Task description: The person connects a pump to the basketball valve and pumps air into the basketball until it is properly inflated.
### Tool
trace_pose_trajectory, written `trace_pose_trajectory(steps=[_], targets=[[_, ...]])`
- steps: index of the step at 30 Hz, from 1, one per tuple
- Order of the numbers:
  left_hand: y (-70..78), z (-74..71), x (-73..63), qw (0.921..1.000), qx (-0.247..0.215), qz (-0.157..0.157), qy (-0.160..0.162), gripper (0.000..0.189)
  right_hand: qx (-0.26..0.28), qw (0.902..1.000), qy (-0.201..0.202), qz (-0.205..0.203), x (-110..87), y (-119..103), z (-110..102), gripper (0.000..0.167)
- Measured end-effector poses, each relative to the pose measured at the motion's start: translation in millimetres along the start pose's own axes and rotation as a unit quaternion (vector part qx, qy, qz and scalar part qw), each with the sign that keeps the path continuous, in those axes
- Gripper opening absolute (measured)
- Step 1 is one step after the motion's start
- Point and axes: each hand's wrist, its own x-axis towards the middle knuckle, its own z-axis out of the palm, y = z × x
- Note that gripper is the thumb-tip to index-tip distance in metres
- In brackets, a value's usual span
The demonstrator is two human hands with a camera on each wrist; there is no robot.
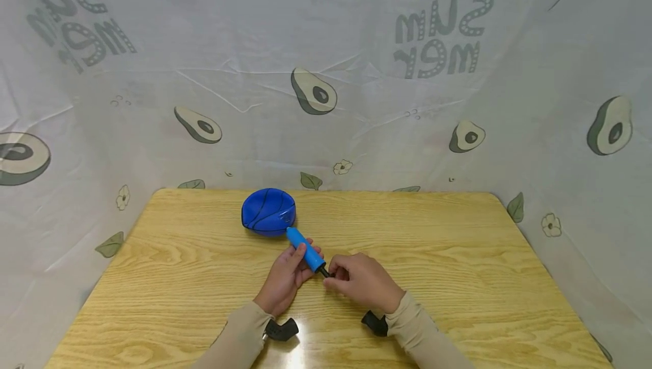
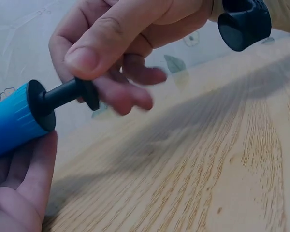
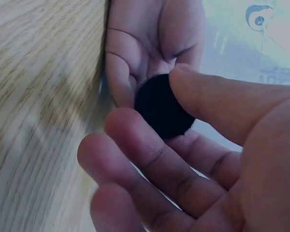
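Observation:
A blue hand pump [image 1: 305, 249] with a black plunger rod lies across the fingers of my left hand [image 1: 286, 279], which grips its barrel with the thumb on top. My right hand [image 1: 364, 281] pinches the round black plunger knob [image 3: 162, 106] between thumb and fingers. In the left wrist view, part of the rod stands out of the barrel's end [image 2: 41, 105]. A dented, partly flat blue ball [image 1: 269, 210] with black lines sits beyond the pump. The pump's tip meets the ball's near edge; I cannot tell whether it is inserted.
The wooden table [image 1: 433, 244] spreads out on both sides of the hands. A pale curtain [image 1: 367, 131] with avocado prints hangs behind and beside it. Black wrist bands [image 1: 282, 330] are worn over beige sleeves [image 1: 236, 335].

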Motion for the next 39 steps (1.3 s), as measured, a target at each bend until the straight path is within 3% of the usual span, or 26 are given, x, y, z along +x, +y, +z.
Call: trace_pose_trajectory(steps=[4, 10, 17, 23, 29, 39], targets=[[0.4, 0.1, -0.2, 0.9997, -0.022, 0.002, 0.006, 0.063, -0.009, 0.9997, 0.019, 0.009, -1.0, 0.0, 1.4, 0.010], [2.2, -1.2, -0.3, 0.9983, -0.056, -0.001, 0.012, 0.057, 0.003, 0.9992, 0.028, 0.027, 0.9, -4.1, 2.4, 0.025], [1.8, -0.1, -0.6, 0.9957, -0.084, 0.014, 0.037, 0.049, 0.002, 0.9987, 0.050, 0.002, 3.3, -8.4, 5.0, 0.008], [1.3, -1.9, -1.0, 0.9956, -0.082, 0.038, 0.025, 0.059, -0.014, 0.9989, 0.044, -0.008, 1.9, -9.2, 4.4, 0.012], [0.4, -2.7, 1.2, 0.9912, -0.099, 0.068, 0.056, 0.058, -0.011, 0.9997, 0.005, -0.022, 0.2, -7.7, -0.4, 0.018], [0.9, 1.5, 3.6, 0.9854, -0.106, 0.085, 0.103, 0.049, -0.004, 0.9904, -0.110, -0.083, -5.6, 0.1, -17.0, 0.031]])
